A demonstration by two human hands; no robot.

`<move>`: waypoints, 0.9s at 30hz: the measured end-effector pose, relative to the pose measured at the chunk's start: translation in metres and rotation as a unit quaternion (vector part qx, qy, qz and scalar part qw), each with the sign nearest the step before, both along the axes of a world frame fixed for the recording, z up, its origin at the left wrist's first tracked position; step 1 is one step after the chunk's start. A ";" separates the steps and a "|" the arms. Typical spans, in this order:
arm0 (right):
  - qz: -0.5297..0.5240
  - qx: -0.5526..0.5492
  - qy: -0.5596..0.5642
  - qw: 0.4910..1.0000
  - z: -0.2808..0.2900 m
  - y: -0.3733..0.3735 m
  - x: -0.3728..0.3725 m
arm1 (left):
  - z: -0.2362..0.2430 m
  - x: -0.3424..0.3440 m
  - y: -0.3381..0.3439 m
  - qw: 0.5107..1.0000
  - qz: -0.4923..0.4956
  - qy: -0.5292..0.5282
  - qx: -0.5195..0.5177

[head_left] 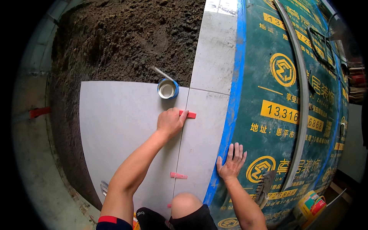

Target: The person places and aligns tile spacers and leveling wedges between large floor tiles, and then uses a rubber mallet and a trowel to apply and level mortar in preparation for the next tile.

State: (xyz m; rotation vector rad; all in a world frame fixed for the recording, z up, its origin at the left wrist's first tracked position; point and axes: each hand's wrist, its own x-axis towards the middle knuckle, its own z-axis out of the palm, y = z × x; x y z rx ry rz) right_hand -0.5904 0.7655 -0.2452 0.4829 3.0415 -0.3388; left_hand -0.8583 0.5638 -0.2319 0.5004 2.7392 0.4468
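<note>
My left hand (171,122) grips a red plastic clip (191,115) across the seam between a large pale tile (119,115) and a narrower tile (203,130). Farther down that seam are more red clips (178,175). My right hand (232,165) lies spread on the blue tape (215,184) and green printed floor covering (253,145) beside the narrow tile. A blue-sided can (173,89) with a pale stick leaning out stands on the large tile’s far edge, just beyond my left hand.
Rough dark mortar (126,42) fills the area beyond the large tile. A long grey metal bar (299,50), a notched trowel (263,188) and coiled black cable (318,46) lie on the covering. A yellow bucket (308,209) stands at lower right, a concrete edge (30,142) at left.
</note>
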 end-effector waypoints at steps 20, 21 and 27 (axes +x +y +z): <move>-0.006 0.025 0.062 0.998 -0.009 -0.002 0.003 | 0.002 0.126 -0.041 0.988 0.134 0.072 -0.038; -0.006 0.029 0.062 0.998 -0.010 0.000 0.006 | 0.003 0.141 -0.033 0.994 0.095 -0.033 -0.047; -0.007 0.021 0.068 0.997 -0.012 -0.004 0.004 | -0.022 0.134 -0.090 0.980 0.192 0.024 -0.045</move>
